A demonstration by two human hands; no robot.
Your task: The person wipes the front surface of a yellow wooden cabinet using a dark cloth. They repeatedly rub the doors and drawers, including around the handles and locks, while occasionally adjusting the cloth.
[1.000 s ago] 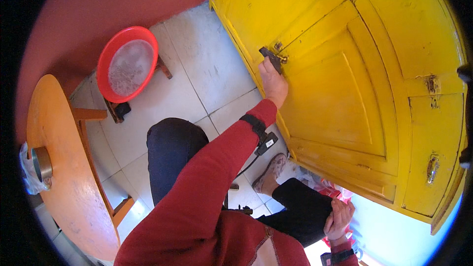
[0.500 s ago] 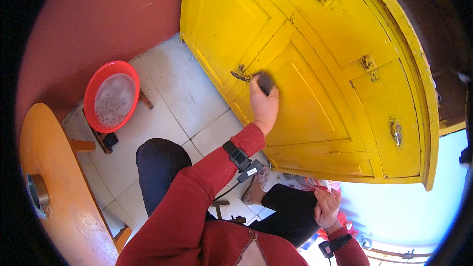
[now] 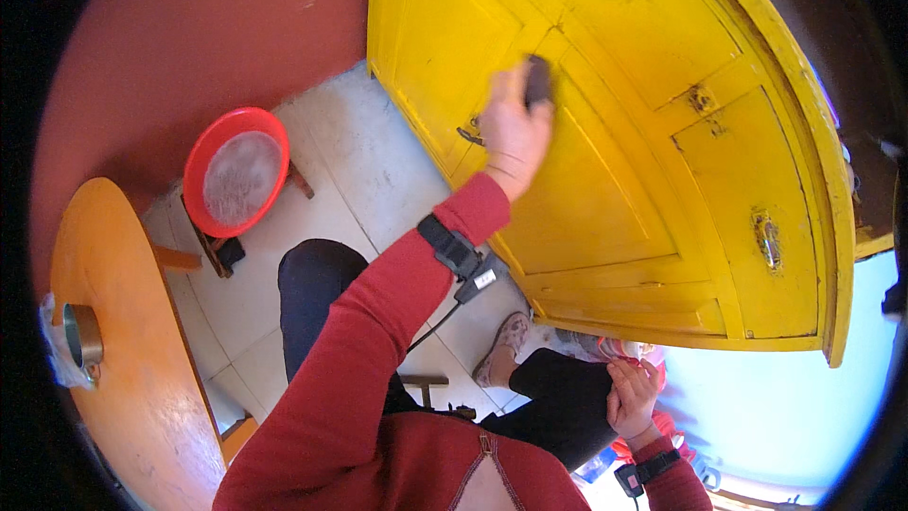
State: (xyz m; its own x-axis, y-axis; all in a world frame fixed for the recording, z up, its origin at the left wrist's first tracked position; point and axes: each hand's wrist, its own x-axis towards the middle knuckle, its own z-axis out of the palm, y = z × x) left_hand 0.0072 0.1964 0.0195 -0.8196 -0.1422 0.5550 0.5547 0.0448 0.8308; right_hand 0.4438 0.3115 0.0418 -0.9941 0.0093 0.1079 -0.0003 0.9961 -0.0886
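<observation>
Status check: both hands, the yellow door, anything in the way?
Left hand presses dark pad on yellow door. Right hand rests on knee, holding nothing visible. Door latch beside left hand.

Pale tiled floor (image 3: 378, 180) carries a low wooden stool (image 3: 222, 248) bearing a red basin (image 3: 235, 170). Orange round table (image 3: 123, 369) at left holds a metal cup (image 3: 80, 336) near its edge.

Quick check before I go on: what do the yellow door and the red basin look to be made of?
The yellow door looks like painted wood: raised panels, a glossy coat, chips and dull metal fittings showing through. The left hand presses a small dark block against it; its material is unclear. The red basin looks like moulded plastic: smooth, shiny, with an even rolled rim.
</observation>
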